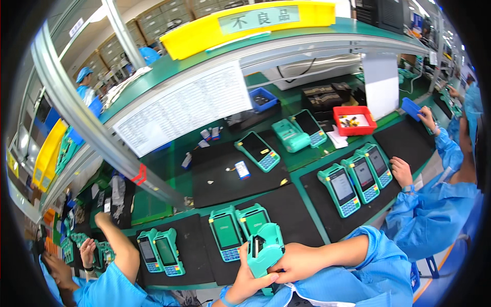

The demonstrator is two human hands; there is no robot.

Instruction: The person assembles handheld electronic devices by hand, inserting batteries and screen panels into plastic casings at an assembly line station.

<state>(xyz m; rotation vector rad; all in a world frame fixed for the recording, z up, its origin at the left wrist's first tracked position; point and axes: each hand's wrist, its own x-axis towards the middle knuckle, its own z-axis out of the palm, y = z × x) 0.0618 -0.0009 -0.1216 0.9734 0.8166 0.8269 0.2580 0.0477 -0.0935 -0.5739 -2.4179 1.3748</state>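
Observation:
Close to my body I hold a green payment terminal (pixel 267 251), tilted, with an open hollow at its upper end. My left hand (pixel 250 280) is closed around its left and lower side, the thumb pressed along it. From the right, my right hand (pixel 299 262) grips its lower right side, with fingers partly hidden behind the casing. Just beyond, two more green terminals, one on the left (pixel 225 233) and another (pixel 253 220) partly covered by the held one, lie face up on a black mat (pixel 294 215).
Farther back lie a single terminal (pixel 258 151), a small white-and-blue battery-like block (pixel 242 170) and a red bin (pixel 354 121). Three terminals (pixel 341 190) rest on the right mat, beside a co-worker's hand (pixel 401 171). Another co-worker (pixel 115 256) works at left. A metal post (pixel 97 120) and yellow-edged shelf overhang the bench.

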